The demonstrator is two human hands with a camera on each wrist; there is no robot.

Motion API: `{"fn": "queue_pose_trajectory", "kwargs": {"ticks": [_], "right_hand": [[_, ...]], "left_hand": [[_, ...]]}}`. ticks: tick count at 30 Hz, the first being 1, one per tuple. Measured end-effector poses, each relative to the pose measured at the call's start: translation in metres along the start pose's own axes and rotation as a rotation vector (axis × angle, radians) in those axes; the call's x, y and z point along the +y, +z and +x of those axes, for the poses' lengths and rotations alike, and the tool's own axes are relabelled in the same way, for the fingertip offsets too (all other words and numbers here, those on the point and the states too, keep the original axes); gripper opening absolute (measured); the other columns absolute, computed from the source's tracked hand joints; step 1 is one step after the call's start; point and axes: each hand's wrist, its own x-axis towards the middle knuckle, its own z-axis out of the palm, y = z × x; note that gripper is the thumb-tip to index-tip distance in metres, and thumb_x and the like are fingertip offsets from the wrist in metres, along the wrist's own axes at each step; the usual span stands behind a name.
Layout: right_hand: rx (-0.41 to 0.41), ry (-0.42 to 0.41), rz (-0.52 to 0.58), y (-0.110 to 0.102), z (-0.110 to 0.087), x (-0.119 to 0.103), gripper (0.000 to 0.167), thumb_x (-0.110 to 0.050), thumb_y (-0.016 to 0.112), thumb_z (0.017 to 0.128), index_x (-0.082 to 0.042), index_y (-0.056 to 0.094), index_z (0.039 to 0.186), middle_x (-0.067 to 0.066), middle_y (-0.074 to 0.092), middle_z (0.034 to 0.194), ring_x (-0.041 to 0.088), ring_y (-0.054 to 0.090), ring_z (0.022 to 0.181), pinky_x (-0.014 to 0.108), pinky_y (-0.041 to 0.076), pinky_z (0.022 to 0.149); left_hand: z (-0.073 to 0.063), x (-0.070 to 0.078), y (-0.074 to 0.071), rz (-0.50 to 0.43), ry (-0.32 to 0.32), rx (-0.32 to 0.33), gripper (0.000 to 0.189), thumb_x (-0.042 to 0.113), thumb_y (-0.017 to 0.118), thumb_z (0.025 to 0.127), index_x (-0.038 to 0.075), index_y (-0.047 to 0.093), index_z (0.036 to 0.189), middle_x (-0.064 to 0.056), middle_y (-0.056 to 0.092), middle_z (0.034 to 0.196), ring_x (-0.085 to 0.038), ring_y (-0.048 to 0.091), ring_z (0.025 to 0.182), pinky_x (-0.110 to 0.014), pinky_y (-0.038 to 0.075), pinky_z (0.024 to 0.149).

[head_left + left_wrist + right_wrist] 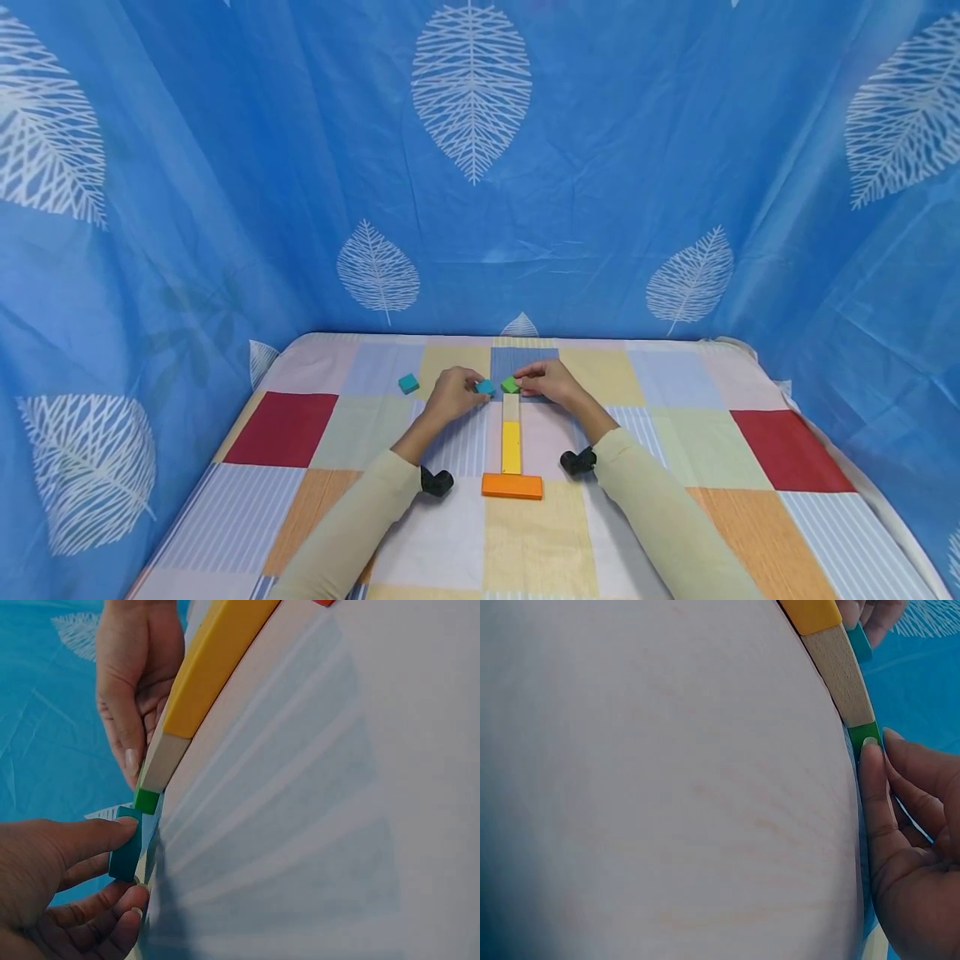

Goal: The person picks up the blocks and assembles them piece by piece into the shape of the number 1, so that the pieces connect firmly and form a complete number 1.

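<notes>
Between the thumb and fingers of my left hand (452, 393) is a small blue block (485, 387), tilted and just left of the green one; it looks teal in the left wrist view. My right hand (553, 383) pinches a small green block (511, 385) at the far end of a line of blocks. Below the green block lies a plain wooden block (511, 407), then a long yellow block (511, 446). An orange block (512, 486) lies crosswise at the near end. In the right wrist view, fingertips cover part of the green block (864, 733).
A loose teal block (408, 383) lies left of my left hand. The patchwork cloth (277, 429) covers the work surface. Blue leaf-patterned curtains (555, 208) hang behind and on both sides. Black wrist devices (437, 482) sit on both wrists.
</notes>
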Motion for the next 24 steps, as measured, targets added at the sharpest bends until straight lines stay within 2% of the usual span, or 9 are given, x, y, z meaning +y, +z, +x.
{"fn": "queue_pose_trajectory", "kwargs": {"ticks": [5,9,15,20,24], "right_hand": [[0.012,-0.001,-0.007,0.0,-0.002,0.0,0.025,-0.014,0.07,0.097,-0.001,0.073,0.118,0.012,0.071,0.109,0.013,0.068,0.082,0.026,0.058,0.079],[0.019,-0.005,0.002,0.0,-0.003,-0.001,0.025,-0.012,0.069,0.097,0.001,0.073,0.118,0.012,0.072,0.108,0.012,0.069,0.081,0.027,0.058,0.078],[0.02,-0.002,-0.003,0.001,-0.002,0.0,0.025,-0.011,0.07,0.097,0.001,0.073,0.117,0.013,0.072,0.108,0.013,0.07,0.081,0.027,0.058,0.077],[0.012,-0.001,-0.009,0.003,-0.001,0.0,0.025,-0.012,0.07,0.096,0.001,0.073,0.117,0.013,0.072,0.109,0.013,0.07,0.081,0.028,0.058,0.077],[0.016,0.006,-0.015,0.003,-0.001,-0.001,0.025,-0.013,0.071,0.096,0.0,0.073,0.118,0.011,0.072,0.108,0.013,0.07,0.082,0.028,0.058,0.079]], "left_hand": [[0.005,0.004,0.007,0.016,0.0,-0.036,0.031,0.013,0.085,0.083,0.0,0.076,0.111,-0.011,0.072,0.096,-0.019,0.063,0.082,-0.033,0.056,0.074],[0.008,0.006,0.01,0.022,0.002,-0.048,0.034,0.013,0.085,0.083,-0.001,0.076,0.112,-0.01,0.073,0.094,-0.019,0.064,0.081,-0.033,0.055,0.072],[0.01,0.007,0.014,0.042,-0.028,-0.056,0.033,0.015,0.086,0.082,0.001,0.077,0.11,-0.007,0.071,0.09,-0.016,0.061,0.078,-0.029,0.053,0.07],[0.01,0.007,0.015,0.059,-0.054,-0.079,0.035,0.016,0.087,0.081,0.002,0.077,0.111,-0.005,0.068,0.089,-0.015,0.058,0.077,-0.029,0.052,0.07],[0.011,0.007,0.012,0.054,-0.031,-0.1,0.039,0.016,0.089,0.079,-0.001,0.076,0.112,-0.008,0.071,0.092,-0.017,0.061,0.08,-0.031,0.053,0.072]]}}
